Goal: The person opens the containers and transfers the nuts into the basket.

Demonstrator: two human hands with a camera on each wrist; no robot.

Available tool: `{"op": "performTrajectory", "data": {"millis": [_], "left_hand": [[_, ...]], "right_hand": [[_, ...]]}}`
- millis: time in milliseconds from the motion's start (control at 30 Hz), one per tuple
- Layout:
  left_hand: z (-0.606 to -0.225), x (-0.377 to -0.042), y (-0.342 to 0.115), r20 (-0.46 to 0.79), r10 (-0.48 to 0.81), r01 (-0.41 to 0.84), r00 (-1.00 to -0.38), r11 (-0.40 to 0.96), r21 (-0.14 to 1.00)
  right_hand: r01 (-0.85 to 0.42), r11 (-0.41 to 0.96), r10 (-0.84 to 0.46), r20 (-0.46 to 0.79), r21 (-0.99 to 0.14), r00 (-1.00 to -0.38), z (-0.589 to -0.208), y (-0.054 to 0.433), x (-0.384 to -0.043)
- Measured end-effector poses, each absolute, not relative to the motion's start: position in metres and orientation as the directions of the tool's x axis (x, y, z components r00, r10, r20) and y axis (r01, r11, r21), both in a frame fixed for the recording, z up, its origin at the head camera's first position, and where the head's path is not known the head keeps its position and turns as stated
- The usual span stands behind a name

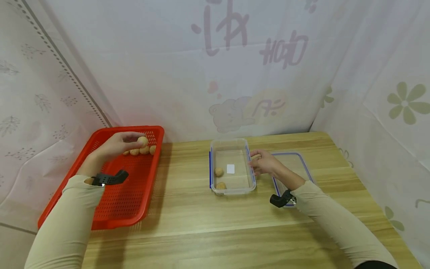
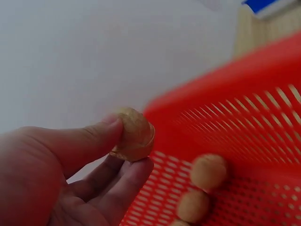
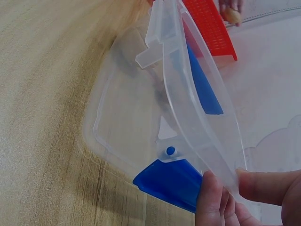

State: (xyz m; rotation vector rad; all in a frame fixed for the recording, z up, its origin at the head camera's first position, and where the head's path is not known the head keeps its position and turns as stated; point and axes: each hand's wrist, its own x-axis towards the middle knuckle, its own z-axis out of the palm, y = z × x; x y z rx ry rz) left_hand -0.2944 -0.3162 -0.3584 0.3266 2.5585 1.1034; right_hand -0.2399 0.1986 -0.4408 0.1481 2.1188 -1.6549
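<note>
Above the back of the red basket (image 1: 155, 130), my left hand (image 1: 117, 145) pinches a walnut (image 2: 134, 135) between thumb and fingers. More walnuts (image 1: 144, 150) sit in a row at the basket's far end. At the table's middle, a clear plastic container (image 1: 240, 191) with blue side latches stands without its lid. Two walnuts (image 1: 219, 172) lie inside it, along its left side. My right hand (image 1: 265, 163) grips the container's right wall; in the right wrist view the thumb is at the rim and the fingers are by a blue latch (image 3: 171, 183).
A clear lid (image 1: 295, 158) with a blue seal lies on the wooden table (image 1: 208, 231) to the right, partly under my right forearm. A white label (image 1: 230, 169) shows on the container's floor. Printed white cloth (image 1: 161, 74) hangs behind the table and at both sides.
</note>
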Motion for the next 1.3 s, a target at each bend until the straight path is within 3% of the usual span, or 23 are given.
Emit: {"op": "performTrajectory", "data": {"millis": [567,867,1300], "left_hand": [[-0.412,-0.299,-0.316,-0.343,0.315,-0.001,-0.885,0.735,0.678],[-0.431,-0.303,-0.312,-0.317,0.318,-0.002,-0.893,0.702,0.712],[-0.432,-0.304,-0.302,-0.308,0.284,0.000,-0.908,0.736,0.677]], "right_hand": [[0.339,0.258,-0.184,-0.391,-0.905,-0.902,-0.442,0.200,-0.241],[0.341,0.271,-0.185,-0.396,-0.900,-0.899,-0.441,0.199,-0.238],[0.342,0.277,-0.180,-0.398,-0.898,-0.900,-0.443,0.199,-0.240]]}}
